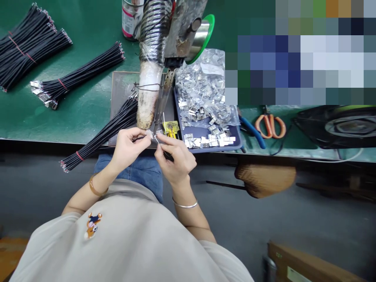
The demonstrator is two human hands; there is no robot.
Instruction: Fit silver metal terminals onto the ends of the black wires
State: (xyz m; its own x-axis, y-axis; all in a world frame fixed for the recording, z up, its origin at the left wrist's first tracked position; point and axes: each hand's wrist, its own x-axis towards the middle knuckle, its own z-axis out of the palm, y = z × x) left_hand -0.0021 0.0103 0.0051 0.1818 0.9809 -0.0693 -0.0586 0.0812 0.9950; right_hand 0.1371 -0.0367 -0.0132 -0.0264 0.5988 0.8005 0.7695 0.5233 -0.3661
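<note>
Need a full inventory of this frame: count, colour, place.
Table: 1, green, across top
Cable bundles: several, black, left half
Board: 1, dark, under machine
Can: 1, pink label, top centre
Hose: 1, plastic-wrapped, above hands
Machine arm: 1, grey metal, beside hose
Spool: 1, green rim, behind arm
Pad: 1, yellow, left of tray
Tray: 1, dark blue, right of hands
Metal parts: many, silver, in tray
Blue-handled tool: 1, right of tray
Scissors: 1, orange handles, further right
Black object: 1, far right, unclear
Seat: 1, brown, below table
Box: 1, brown, bottom right
Top right: pixelated
Left hand: 1, amber bangle
Right hand: 1, silver bangle
</note>
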